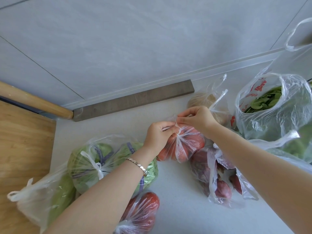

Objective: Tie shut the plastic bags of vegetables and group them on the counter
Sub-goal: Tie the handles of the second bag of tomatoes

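Observation:
A clear bag of tomatoes [187,146] sits mid-counter. My left hand [157,135] pinches one of its twisted handles, and my right hand [195,119] pinches the other just above the bag's gathered neck. To the left lies a knotted bag of cabbage [94,161], and beside it a bag with a pale green gourd [57,196]. A second knotted tomato bag [141,213] lies near the front edge. A bag of dark red onions [216,176] sits open at the right. Behind it stand a potato bag [207,100] and an open bag of spinach leaves [270,105].
A wooden cutting board [22,149] covers the counter's left side, with a rolling pin [33,100] behind it. A grey wooden strip [133,100] lies along the wall. Another bag of greens [297,142] fills the right edge. White counter [177,208] shows between the bags.

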The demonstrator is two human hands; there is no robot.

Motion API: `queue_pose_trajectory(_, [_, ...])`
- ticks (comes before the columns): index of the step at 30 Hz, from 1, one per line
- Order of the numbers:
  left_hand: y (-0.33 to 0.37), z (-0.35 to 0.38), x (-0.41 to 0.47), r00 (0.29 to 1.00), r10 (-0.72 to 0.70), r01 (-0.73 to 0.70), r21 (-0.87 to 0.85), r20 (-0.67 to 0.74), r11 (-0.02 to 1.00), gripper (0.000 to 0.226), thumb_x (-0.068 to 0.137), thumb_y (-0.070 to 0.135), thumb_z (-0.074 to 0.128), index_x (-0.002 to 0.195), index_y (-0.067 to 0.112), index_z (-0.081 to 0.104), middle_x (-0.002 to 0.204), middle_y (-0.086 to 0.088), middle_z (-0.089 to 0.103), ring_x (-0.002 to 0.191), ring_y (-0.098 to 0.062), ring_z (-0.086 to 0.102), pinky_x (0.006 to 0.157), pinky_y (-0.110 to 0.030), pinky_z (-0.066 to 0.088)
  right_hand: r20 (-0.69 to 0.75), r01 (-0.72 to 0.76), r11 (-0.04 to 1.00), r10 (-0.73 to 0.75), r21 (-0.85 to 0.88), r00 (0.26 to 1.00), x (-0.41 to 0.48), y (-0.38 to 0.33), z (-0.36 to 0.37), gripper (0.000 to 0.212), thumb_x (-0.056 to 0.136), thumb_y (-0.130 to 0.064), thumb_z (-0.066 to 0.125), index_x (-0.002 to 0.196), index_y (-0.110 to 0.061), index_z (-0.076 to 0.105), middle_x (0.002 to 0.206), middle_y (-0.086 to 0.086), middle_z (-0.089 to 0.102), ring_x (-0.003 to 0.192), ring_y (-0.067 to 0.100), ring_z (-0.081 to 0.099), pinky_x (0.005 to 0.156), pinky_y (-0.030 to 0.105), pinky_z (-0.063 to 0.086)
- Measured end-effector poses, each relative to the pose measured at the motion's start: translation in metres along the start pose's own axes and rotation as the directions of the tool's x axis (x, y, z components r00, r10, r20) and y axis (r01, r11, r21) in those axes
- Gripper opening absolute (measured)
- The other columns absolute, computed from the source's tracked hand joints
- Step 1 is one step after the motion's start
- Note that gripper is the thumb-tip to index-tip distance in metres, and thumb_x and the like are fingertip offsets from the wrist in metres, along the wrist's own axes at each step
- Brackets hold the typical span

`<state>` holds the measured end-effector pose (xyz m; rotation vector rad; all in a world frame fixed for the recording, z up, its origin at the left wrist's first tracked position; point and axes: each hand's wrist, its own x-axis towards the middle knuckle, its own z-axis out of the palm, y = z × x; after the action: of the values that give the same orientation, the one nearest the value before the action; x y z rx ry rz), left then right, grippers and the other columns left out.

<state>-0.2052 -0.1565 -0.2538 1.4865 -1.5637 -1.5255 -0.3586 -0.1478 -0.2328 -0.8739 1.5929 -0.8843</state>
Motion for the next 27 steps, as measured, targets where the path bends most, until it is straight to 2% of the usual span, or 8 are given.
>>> queue_pose_trajectory(2, [-0.001, 0.002, 0.0, 0.999, -0.017, 0.016, -0.021, -0.035, 1.0, 0.021, 0.077, 0.003, 0.07, 0.098, -0.001, 0.07, 0.062, 0.006, 0.068, 0.052, -0.003, 0.063, 0.059, -0.015, 0.055, -0.044, -0.002, 0.997, 0.005, 0.073, 0.999, 0.0, 0.005, 0.0, 0.011, 0.072, 0.001, 0.073, 0.081, -0.001, 0.067, 0.042, -0.011, 0.061, 0.042, -0.004, 0.059, 0.05, 0.006, 0.049])
queue_pose_trajectory(6, [0.001, 0.004, -0.001, 1.0, -0.009, 0.01, 0.046, -0.03, 0.999, 0.004, 0.073, 0.004, 0.074, 0.077, 0.005, 0.072, 0.061, 0.008, 0.066, 0.052, -0.003, 0.063, 0.062, -0.017, 0.055, -0.108, -0.028, 0.981, 0.049, 0.19, 0.993, -0.001, 0.012, 0.003, 0.009, 0.074, 0.0, 0.072, 0.078, -0.005, 0.066, 0.067, 0.004, 0.065, 0.046, 0.001, 0.063, 0.055, 0.012, 0.055])
queue_pose_trajectory(9, [0.002, 0.005, 0.0, 0.998, -0.028, 0.033, 0.096, -0.049, 0.995, 0.019, 0.072, 0.006, 0.076, 0.062, 0.019, 0.066, 0.057, 0.007, 0.064, 0.052, -0.004, 0.061, 0.063, -0.018, 0.053, -0.121, -0.042, 0.981, 0.065, 0.188, 0.991, -0.001, 0.019, 0.01, 0.012, 0.075, -0.004, 0.072, 0.081, -0.008, 0.063, 0.071, 0.004, 0.063, 0.056, 0.009, 0.064, 0.062, 0.02, 0.057])
queue_pose_trajectory(12, [0.005, 0.006, 0.003, 0.979, -0.163, 0.156, -0.07, -0.119, 0.985, 0.022, 0.07, 0.002, 0.077, 0.058, 0.017, 0.064, 0.047, 0.007, 0.064, 0.046, -0.004, 0.061, 0.056, -0.016, 0.053, -0.186, -0.07, 0.99, 0.092, 0.123, 0.978, -0.002, 0.023, 0.015, 0.044, 0.073, -0.014, 0.075, 0.109, -0.01, 0.051, 0.086, 0.002, 0.056, 0.077, 0.02, 0.063, 0.073, 0.032, 0.057])
queue_pose_trajectory(14, [0.008, 0.005, 0.004, 0.959, -0.257, 0.235, -0.175, -0.118, 0.956, 0.019, 0.069, 0.0, 0.076, 0.06, 0.013, 0.065, 0.048, 0.004, 0.066, 0.048, -0.008, 0.063, 0.058, -0.019, 0.055, -0.228, -0.047, 0.995, 0.066, 0.086, 0.971, -0.008, 0.026, 0.016, 0.058, 0.071, -0.018, 0.077, 0.115, -0.019, 0.039, 0.09, 0.001, 0.055, 0.078, 0.015, 0.061, 0.07, 0.026, 0.055])
queue_pose_trajectory(17, [0.01, 0.004, 0.005, 0.938, -0.342, 0.313, -0.277, -0.062, 0.909, 0.016, 0.071, -0.003, 0.074, 0.064, 0.007, 0.064, 0.048, 0.001, 0.066, 0.051, -0.012, 0.064, 0.062, -0.022, 0.058, -0.203, 0.052, 0.998, -0.058, -0.036, 0.977, -0.018, 0.03, 0.019, 0.05, 0.072, -0.021, 0.077, 0.107, -0.022, 0.041, 0.082, -0.003, 0.061, 0.072, 0.005, 0.059, 0.059, 0.009, 0.048])
queue_pose_trajectory(23, [0.016, -0.005, 0.005, 0.933, -0.361, 0.349, -0.293, 0.015, 0.89, 0.012, 0.074, -0.005, 0.071, 0.07, 0.003, 0.064, 0.065, -0.007, 0.066, 0.052, -0.009, 0.065, 0.059, -0.018, 0.058, -0.049, 0.059, 0.998, -0.06, -0.021, 0.997, -0.017, 0.029, 0.022, 0.031, 0.075, -0.017, 0.073, 0.101, -0.017, 0.056, 0.09, 0.003, 0.068, 0.082, 0.015, 0.065, 0.07, 0.018, 0.053])
queue_pose_trajectory(27, [0.018, -0.007, 0.005, 0.945, -0.325, 0.324, -0.193, 0.027, 0.926, 0.011, 0.074, -0.004, 0.071, 0.068, 0.005, 0.066, 0.065, -0.009, 0.065, 0.058, -0.014, 0.063, 0.061, -0.018, 0.057, -0.071, 0.087, 0.995, -0.09, -0.04, 0.993, -0.015, 0.034, 0.021, 0.021, 0.075, -0.012, 0.073, 0.089, -0.018, 0.059, 0.077, -0.002, 0.066, 0.07, 0.011, 0.063, 0.059, 0.011, 0.051])
